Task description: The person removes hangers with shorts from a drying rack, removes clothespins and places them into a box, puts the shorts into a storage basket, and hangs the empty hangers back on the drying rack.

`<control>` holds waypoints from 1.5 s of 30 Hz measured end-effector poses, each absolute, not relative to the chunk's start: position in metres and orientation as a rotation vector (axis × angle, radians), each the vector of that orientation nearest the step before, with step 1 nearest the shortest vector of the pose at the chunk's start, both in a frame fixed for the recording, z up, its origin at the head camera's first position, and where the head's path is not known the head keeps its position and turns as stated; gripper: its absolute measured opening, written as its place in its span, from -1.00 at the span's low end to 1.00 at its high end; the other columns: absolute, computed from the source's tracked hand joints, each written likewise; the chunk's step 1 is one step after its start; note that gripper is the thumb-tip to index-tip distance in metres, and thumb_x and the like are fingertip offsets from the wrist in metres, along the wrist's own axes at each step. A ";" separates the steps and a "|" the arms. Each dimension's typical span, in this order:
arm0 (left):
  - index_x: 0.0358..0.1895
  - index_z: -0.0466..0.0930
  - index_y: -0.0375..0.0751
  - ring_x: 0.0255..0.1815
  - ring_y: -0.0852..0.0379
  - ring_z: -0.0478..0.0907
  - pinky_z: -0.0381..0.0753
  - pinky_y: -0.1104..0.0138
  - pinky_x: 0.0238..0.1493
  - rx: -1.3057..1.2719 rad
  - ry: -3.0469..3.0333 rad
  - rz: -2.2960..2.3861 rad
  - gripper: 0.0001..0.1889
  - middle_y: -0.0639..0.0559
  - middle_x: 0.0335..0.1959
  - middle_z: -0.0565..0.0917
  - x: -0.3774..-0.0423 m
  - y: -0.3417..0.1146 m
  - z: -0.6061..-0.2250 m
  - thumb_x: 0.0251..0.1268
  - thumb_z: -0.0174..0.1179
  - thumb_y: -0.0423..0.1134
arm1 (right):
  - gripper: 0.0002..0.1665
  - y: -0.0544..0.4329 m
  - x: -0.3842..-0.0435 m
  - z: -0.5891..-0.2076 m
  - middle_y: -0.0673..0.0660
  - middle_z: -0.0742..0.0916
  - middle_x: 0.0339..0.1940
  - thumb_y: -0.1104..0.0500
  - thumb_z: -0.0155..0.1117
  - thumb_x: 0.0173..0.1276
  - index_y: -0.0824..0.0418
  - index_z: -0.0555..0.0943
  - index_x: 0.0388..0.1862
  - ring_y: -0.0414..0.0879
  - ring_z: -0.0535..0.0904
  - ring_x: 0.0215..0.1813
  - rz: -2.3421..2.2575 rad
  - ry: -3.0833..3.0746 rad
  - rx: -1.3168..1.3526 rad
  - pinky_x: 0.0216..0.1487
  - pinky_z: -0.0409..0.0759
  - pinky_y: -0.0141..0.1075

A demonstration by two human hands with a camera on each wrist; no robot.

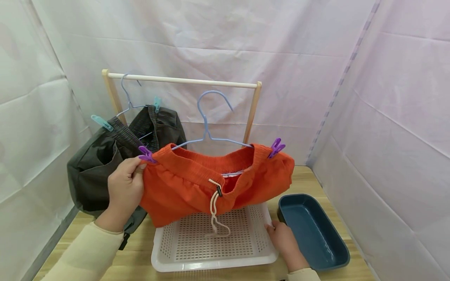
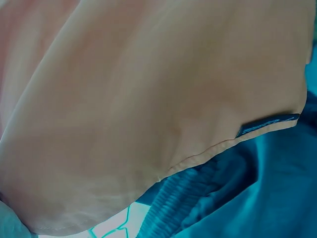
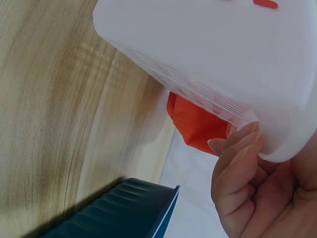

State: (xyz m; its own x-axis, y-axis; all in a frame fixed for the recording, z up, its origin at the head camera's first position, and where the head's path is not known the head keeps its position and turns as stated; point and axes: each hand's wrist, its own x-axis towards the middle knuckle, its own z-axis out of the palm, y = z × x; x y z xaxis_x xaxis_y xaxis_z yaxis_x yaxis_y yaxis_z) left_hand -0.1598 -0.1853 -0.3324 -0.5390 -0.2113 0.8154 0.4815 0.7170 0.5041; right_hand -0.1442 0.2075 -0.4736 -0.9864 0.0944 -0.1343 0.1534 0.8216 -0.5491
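My left hand (image 1: pixel 125 187) pinches the left end of the waistband of orange drawstring shorts (image 1: pixel 197 191), beside a purple clothespin (image 1: pixel 147 154). The shorts hang on a light blue wire hanger (image 1: pixel 206 125), its hook free in the air below the rod. Another purple clothespin (image 1: pixel 276 147) fastens their right side. With curled fingers, my right hand (image 1: pixel 284 242) grips the right rim of a white perforated basket (image 1: pixel 214 265). In the right wrist view, those fingers (image 3: pixel 237 171) hold the basket's edge. Off-colour fabric fills most of the left wrist view.
A wooden rack (image 1: pixel 183 80) stands behind the basket. Dark trousers (image 1: pixel 95 175) hang at its left on another blue hanger (image 1: pixel 127 93), with light blue clothespins (image 1: pixel 102 122). A dark teal tray (image 1: pixel 311 228) sits right of the basket. White curtains (image 1: pixel 393 125) enclose the table.
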 end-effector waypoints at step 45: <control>-0.22 0.67 -0.52 -0.27 -0.17 0.63 0.30 0.78 0.02 -0.163 -2.168 -0.844 -0.78 -0.26 -0.33 0.68 -0.134 -0.186 -0.410 0.00 0.28 -0.66 | -0.72 0.209 -0.145 -0.471 0.36 0.72 -0.27 0.19 0.15 0.38 0.41 0.66 -0.18 0.10 0.65 -0.31 -0.866 2.935 0.142 -0.28 0.60 0.00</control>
State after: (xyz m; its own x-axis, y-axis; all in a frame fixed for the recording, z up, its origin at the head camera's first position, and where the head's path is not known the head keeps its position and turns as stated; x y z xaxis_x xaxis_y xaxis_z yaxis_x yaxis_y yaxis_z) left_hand -0.1345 -0.1857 -0.4096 -0.6820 -0.1518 0.7154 0.3720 0.7702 0.5180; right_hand -0.1446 0.2091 -0.4708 -0.9926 0.0668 -0.1014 0.1111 0.8360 -0.5373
